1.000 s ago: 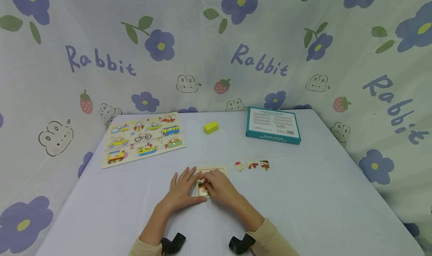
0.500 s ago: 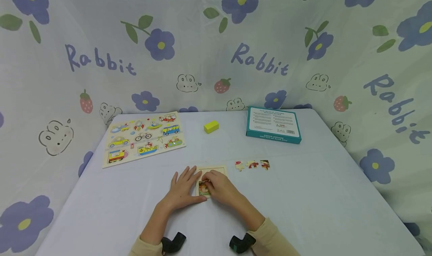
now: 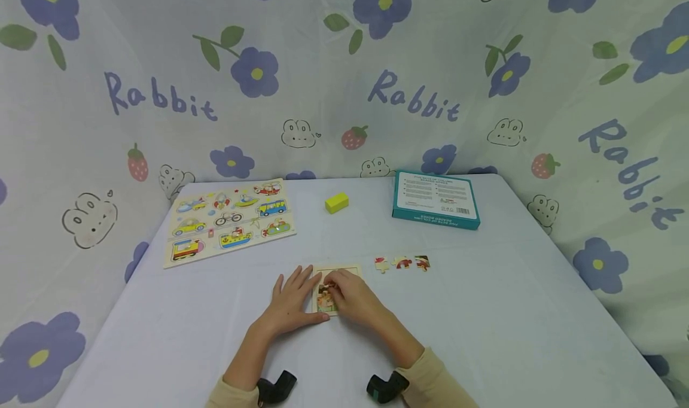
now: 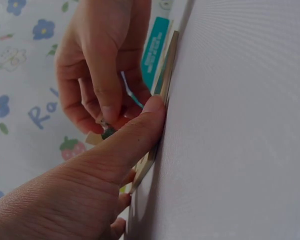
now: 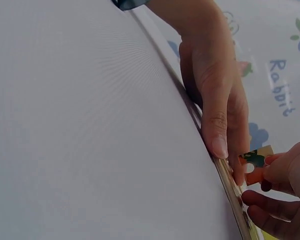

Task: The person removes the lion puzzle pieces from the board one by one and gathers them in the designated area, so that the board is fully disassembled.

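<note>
My left hand (image 3: pixel 290 305) rests along the left side of a small wooden puzzle tray (image 3: pixel 339 267), fingers spread and thumb at its near edge. Over the tray, my right hand (image 3: pixel 354 299) pinches a jigsaw piece (image 5: pixel 256 159) between thumb and fingers. In the right wrist view this piece is tilted up off the tray, showing orange and dark green with a round notch. Pictured pieces (image 3: pixel 325 302) lie in the tray's near left part; the right hand hides much of the rest. Three loose jigsaw pieces (image 3: pixel 402 263) lie in a row right of the tray.
A vehicle picture board (image 3: pixel 228 219) lies at the back left of the white table (image 3: pixel 511 312). A yellow block (image 3: pixel 337 203) stands at the back middle, and a teal box (image 3: pixel 436 200) at the back right. A patterned curtain (image 3: pixel 323 85) hangs behind.
My right hand has shifted slightly to the right over the tray, still pinching the piece, and more of the tray's picture shows. My left hand and the loose pieces stay in place.
</note>
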Demonstrator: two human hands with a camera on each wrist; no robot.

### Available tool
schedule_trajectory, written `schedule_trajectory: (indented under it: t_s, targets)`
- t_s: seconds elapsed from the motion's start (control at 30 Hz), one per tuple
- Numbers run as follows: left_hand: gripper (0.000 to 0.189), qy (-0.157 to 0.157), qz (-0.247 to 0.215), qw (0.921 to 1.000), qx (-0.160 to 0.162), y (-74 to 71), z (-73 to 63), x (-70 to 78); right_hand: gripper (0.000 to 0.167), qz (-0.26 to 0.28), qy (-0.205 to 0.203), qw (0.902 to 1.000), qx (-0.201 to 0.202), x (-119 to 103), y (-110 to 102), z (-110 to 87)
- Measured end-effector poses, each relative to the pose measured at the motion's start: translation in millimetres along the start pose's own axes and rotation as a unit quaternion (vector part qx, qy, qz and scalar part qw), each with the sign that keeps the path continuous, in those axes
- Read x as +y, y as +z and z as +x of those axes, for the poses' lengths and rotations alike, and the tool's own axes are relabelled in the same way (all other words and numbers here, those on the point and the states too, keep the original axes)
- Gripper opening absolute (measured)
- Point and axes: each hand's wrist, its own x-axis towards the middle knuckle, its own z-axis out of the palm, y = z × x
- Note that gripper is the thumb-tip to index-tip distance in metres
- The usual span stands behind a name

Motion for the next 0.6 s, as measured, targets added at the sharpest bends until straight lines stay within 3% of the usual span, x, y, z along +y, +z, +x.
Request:
schedule_trajectory:
  t_s: [0.2, 0.6]
  targets:
    - [0.090, 0.000, 0.007, 1.0000, -0.001, 0.4, 0.3, -0.6, 0.013, -0.008, 0.004, 0.9999, 0.006, -1.2, -4.7, -0.4]
    - [0.092, -0.002, 0.007, 1.0000, 0.000, 0.5, 0.3, -0.4, 0.018, 0.012, 0.073, 0.9972, 0.007, 6.1, -30.1, -3.3]
